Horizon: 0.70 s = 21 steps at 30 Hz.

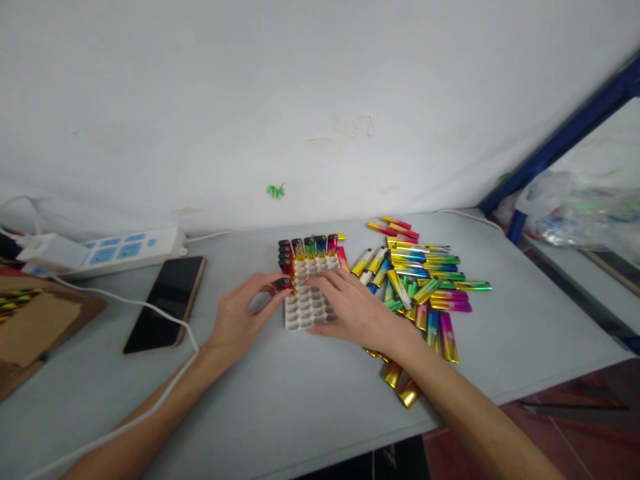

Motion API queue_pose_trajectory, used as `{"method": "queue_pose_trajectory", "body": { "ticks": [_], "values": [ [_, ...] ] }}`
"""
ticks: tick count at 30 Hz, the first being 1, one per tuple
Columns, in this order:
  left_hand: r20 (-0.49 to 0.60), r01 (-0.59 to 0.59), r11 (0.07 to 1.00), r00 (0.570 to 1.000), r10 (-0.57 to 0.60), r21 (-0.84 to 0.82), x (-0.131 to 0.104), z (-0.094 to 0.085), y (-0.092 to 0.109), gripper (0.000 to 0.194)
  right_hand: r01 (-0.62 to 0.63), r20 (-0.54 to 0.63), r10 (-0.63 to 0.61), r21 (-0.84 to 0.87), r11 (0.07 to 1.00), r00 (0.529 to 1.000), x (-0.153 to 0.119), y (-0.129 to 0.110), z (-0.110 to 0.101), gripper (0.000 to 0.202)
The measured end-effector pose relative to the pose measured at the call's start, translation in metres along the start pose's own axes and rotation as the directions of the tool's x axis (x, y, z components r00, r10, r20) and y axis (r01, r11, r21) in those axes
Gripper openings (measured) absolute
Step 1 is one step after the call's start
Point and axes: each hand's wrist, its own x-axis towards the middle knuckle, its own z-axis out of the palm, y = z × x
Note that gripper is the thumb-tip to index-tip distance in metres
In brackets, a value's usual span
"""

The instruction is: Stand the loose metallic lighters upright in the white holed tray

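Lighter pinched in grip of left hand, right hand over tray, grip unclear

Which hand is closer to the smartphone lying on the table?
Left. The left hand is right of the smartphone, its grip on a lighter; the right hand is farther right, over the white tray.

Dark phone near white power strip, white cable, cardboard box, clear plastic

Red lighter in left hand — right hand at the pale tray.
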Motion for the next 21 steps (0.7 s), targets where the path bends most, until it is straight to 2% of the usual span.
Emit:
{"method": "queue_pose_trajectory", "body": {
  "ticks": [5, 9, 15, 21],
  "values": [
    [-0.099, -0.042, 0.998, 0.994, 0.038, -0.039, -0.002, -0.003, 0.003, 0.012, -0.004, -0.002, 0.004, -0.022, 1.000, 1.000, 0.001, -0.001, 0.000, 0.076],
    [-0.177, -0.091, 0.995, 0.981, 0.085, -0.030, -0.001, -0.005, 0.008, 0.016, -0.012, 0.009, 0.012, -0.026, 1.000, 1.000, 0.002, -0.003, -0.001, 0.075],
    [-0.174, -0.116, 0.993, 0.977, 0.119, 0.029, 0.003, -0.005, 0.009, 0.015, -0.008, 0.027, 0.009, -0.033, 0.999, 1.000, 0.002, -0.005, -0.004, 0.070],
    [-0.170, -0.047, 0.999, 0.984, 0.050, 0.024, -0.001, -0.002, 0.002, 0.015, -0.005, 0.023, 0.005, -0.024, 1.000, 1.000, 0.001, -0.004, -0.005, 0.070]
  ]
}}
